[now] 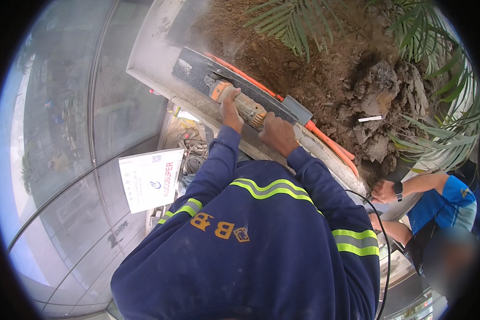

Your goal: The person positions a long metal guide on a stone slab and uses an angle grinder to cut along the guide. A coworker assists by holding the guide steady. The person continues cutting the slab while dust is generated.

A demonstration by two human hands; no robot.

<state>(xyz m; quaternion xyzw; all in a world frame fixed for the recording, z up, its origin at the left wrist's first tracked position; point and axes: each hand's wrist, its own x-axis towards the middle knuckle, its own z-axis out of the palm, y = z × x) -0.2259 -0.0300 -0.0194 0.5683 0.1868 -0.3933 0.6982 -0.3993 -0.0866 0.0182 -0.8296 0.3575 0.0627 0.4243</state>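
A: Start big. Worry about what first?

B: About the glass wall (58,106) at nine o'clock: could get chipped by flung grit. Next, past the soil bed (304,64) at one o'clock, about the co-worker (437,200) between three and four: possibly exposed to dust or fragments, lacking any visible shield.

A: And nearer in?

B: Look to twelve, at the dark slab (194,69), laid along the pale ledge (152,58). Might slide or crack if pressed unevenly. Beyond its far edge, and out to two o'clock, find the orange pipe (325,136): could be nicked by a kick or overrun of the tool. Mind the black cable (389,256) at four too: might snag if tugged. Cannot tell whether joined to the tool.

A: Now place the tool itself.

B: See the angle grinder (247,108) at twelve, slanting, with its head toward eleven, over the slab. Cannot make out the disc clearly.

A: Relative to each hand?

B: From the right hand (278,133), reaching away toward ten or eleven; curled firmly there around the rear end. From the left hand (231,110), head just beside at eleven, body toward four; wrapped bare around the front, close behind the head. Likely to get cut if allowed to slip forward.
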